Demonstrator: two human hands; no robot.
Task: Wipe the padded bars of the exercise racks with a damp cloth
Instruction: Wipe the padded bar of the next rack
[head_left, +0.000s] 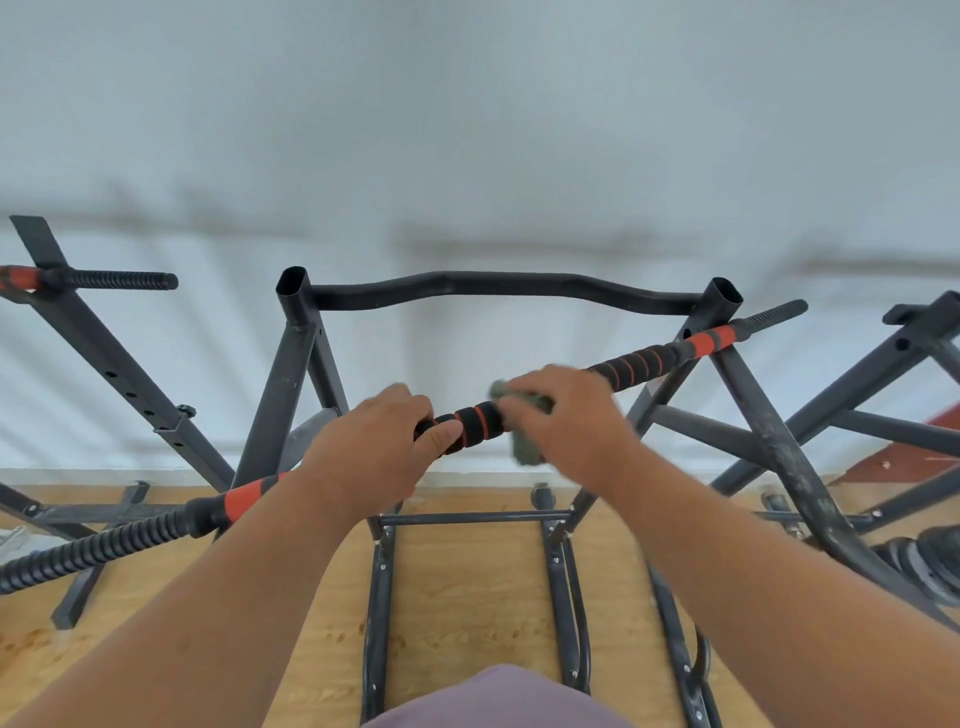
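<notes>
A long padded bar (636, 366) with black foam and orange rings runs diagonally from lower left to upper right, resting on the black rack (291, 374) in front of me. My left hand (371, 454) is wrapped around the bar near its middle. My right hand (563, 423) presses a grey-green cloth (524, 441) around the bar just to the right of the left hand. A short stretch of foam shows between the two hands. The cloth hangs a little below the bar.
A second rack (111, 364) with another padded, threaded bar (119, 280) stands at left. A third rack frame (852, 410) stands at right, with black weight plates (930, 561) on the wooden floor (467, 592). A white wall lies behind.
</notes>
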